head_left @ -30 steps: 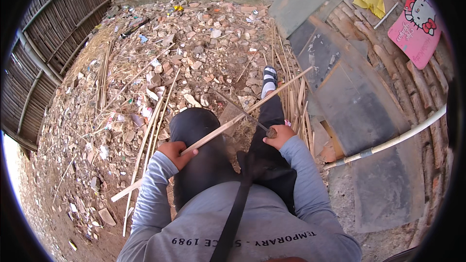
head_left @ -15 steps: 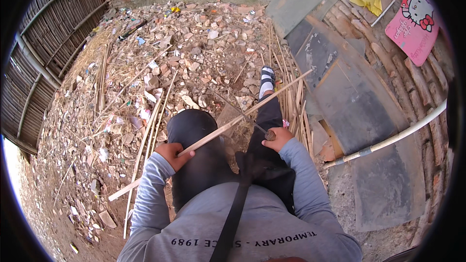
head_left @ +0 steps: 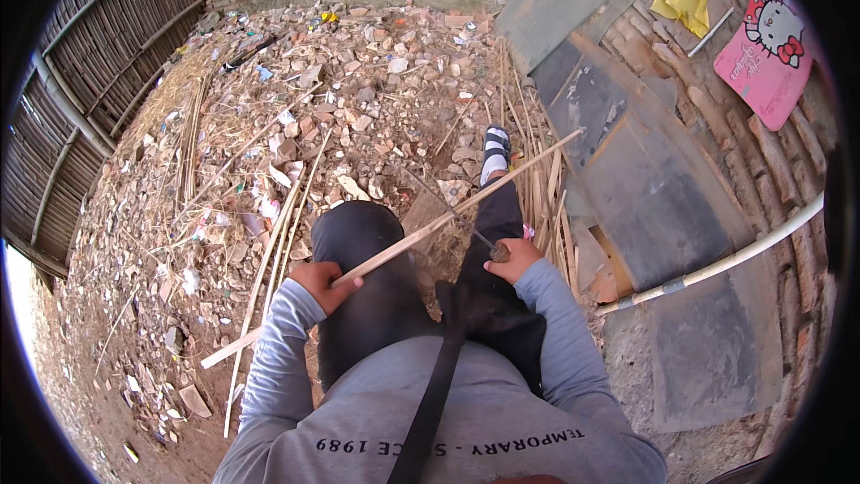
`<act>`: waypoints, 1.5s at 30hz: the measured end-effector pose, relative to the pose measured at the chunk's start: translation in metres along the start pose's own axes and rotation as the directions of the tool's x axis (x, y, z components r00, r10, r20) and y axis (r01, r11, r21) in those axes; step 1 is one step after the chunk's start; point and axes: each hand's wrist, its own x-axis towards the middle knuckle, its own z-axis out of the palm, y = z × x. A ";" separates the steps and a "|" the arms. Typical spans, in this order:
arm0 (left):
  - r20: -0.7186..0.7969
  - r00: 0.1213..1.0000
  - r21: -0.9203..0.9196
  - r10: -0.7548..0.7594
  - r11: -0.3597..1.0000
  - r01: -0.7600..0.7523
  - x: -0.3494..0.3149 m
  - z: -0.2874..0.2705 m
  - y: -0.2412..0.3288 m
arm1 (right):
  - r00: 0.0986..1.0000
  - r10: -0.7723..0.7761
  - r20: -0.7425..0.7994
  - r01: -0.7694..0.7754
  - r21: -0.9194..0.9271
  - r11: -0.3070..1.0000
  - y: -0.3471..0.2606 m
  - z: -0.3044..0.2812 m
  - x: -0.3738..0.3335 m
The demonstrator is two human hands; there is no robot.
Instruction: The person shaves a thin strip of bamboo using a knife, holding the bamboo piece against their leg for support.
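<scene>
Loose strips (head_left: pixel 285 215): thin pale lengths on the rubble ground (head_left: pixel 134 242), just beside the left hand.
Left hand (head_left: pixel 324 285): closed round the pale strip, thumb against its near side; a firm grip should stop twisting, fingers best placed well back from the edge.
Pale strip (head_left: pixel 385 256): slants from below the left hand, over the left thigh (head_left: pixel 367 332), to beyond the right hand; the thigh could brace it, though contact is hard to tell.
Blade (head_left: pixel 485 239): crosses the strip between the hands; over or under is unclear. A shallow angle and light, even pressure would probably suit it.
Right hand (head_left: pixel 518 260): wrapped round the knife handle (head_left: pixel 500 253); a firm wrist helps, edge clear of the right leg (head_left: pixel 502 206).
Strip pile (head_left: pixel 542 170): beyond the right hand; best not to snag it.
</scene>
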 end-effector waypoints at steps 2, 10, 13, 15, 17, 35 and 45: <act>0.010 1.000 0.030 0.002 1.000 -0.002 0.000 -0.001 0.000 | 0.999 -0.034 -0.020 0.034 0.013 0.999 0.002 0.007 0.000; -0.014 1.000 0.032 0.011 0.999 -0.010 0.000 0.001 -0.002 | 1.000 -0.017 -0.020 0.018 0.038 0.999 -0.002 0.008 -0.002; 0.002 1.000 0.037 0.004 0.999 -0.004 -0.001 0.000 0.000 | 0.999 -0.037 -0.028 0.038 0.062 0.997 0.006 0.014 -0.002; 0.000 1.000 0.022 -0.001 1.000 0.001 -0.001 -0.001 0.002 | 0.999 -0.039 -0.028 0.040 0.061 0.997 0.010 0.018 0.000; 0.005 1.000 0.023 -0.008 1.000 0.008 0.000 0.000 0.001 | 0.999 -0.032 -0.029 0.033 0.051 0.998 0.012 0.020 0.000; -0.012 1.000 0.034 0.018 0.999 -0.018 0.001 0.001 0.001 | 0.999 -0.039 0.014 0.036 0.172 0.984 0.022 0.032 -0.001; 0.014 1.000 -0.005 -0.001 1.000 0.001 0.001 0.000 0.002 | 0.997 -0.071 -0.007 0.070 0.221 0.973 0.029 0.038 -0.002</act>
